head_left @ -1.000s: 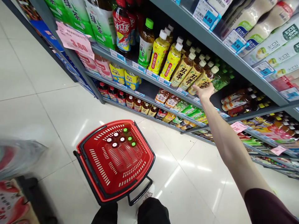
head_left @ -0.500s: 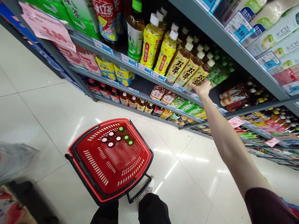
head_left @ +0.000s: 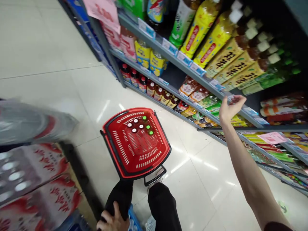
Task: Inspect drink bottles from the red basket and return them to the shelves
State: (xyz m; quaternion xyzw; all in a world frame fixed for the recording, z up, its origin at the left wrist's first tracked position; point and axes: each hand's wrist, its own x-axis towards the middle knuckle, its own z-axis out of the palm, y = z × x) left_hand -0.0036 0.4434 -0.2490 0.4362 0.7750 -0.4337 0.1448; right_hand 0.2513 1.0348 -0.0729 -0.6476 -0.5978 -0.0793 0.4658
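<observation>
My right hand [head_left: 230,108] hangs in the air just under the shelf edge [head_left: 216,86], fingers loosely curled and apart, with nothing in it. Above it lie brown tea bottles with yellow labels [head_left: 237,65], tilted in a row; the hand does not touch them. My left hand [head_left: 112,219] rests on my black trouser leg [head_left: 120,195] at the bottom edge, thumb spread. A red shopping basket [head_left: 144,158] stands on the floor in front of my feet, with several bottles [head_left: 141,125] upright in its far end, caps white and green.
Drink shelves [head_left: 166,84] run along the right, with price tags and pink signs [head_left: 271,137]. Stacked red-and-white drink cases [head_left: 36,179] and a plastic-wrapped pack [head_left: 29,123] stand at my left. Glossy white floor tiles [head_left: 60,77] stretch ahead.
My right hand has come off the tea bottle on the shelf and dropped below the shelf edge, with nothing in it. The view swung down and left; my left hand and the cases came into view.
</observation>
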